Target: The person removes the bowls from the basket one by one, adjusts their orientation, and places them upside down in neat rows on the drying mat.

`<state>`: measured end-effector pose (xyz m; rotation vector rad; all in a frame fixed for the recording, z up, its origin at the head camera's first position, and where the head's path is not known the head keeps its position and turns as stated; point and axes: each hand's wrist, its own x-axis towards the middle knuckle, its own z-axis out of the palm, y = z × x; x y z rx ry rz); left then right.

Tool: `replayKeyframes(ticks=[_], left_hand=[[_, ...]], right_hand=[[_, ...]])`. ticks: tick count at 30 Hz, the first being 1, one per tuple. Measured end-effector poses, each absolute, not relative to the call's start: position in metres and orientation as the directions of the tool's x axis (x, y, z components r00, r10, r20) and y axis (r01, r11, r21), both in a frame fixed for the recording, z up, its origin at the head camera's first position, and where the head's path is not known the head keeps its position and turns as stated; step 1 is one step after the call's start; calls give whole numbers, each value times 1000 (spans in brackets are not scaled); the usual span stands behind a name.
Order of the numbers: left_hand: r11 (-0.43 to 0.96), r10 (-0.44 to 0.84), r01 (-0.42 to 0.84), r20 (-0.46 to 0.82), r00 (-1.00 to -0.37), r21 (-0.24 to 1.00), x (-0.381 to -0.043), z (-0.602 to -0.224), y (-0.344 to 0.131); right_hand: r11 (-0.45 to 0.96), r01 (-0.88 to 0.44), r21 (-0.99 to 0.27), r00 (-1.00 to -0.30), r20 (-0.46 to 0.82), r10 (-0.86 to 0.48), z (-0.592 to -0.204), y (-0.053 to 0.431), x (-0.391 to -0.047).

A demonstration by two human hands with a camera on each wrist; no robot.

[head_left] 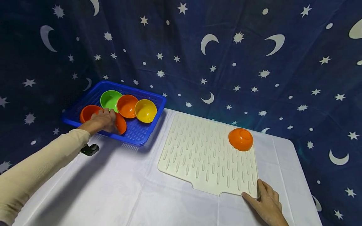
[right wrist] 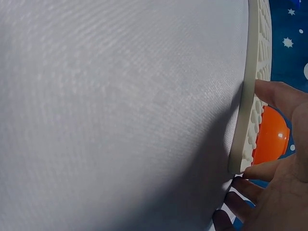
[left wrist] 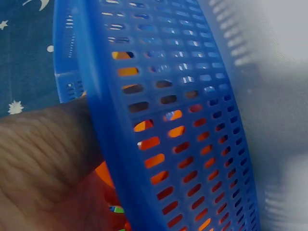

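My left hand (head_left: pixel 105 121) reaches down into the blue plastic basket (head_left: pixel 162 102). Its fingers grip a tilted orange bowl (head_left: pixel 121 124), partly covered by the hand. Left of the fingers sits another orange bowl (head_left: pixel 87 113). The left wrist view shows the basket's slotted wall (left wrist: pixel 192 91), with orange showing through the slots; the fingertips are hidden there. At the near right corner of the cream draining mat (head_left: pixel 203 150), my right hand (head_left: pixel 267 202) holds the corner, thumb on the front edge and index finger on the side. An upturned orange bowl (head_left: pixel 240 139) rests on the mat's far right.
Also in the basket are a green bowl (head_left: pixel 111 99), an orange bowl (head_left: pixel 128 106) and a yellow bowl (head_left: pixel 145 110). A small black object (head_left: pixel 90 149) lies below the left forearm. Dark blue curtain (head_left: pixel 186 40) hangs behind the white-covered table (head_left: pixel 113 194).
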<state>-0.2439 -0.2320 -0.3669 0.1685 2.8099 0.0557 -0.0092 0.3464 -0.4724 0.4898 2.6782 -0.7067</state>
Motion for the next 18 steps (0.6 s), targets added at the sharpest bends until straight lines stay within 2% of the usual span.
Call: replayKeyframes(ticks=[18], left_hand=[[991, 135, 121, -303, -943, 64, -250, -371, -236]], right_hand=[[815, 404, -415, -895, -364, 258, -471, 346, -10]])
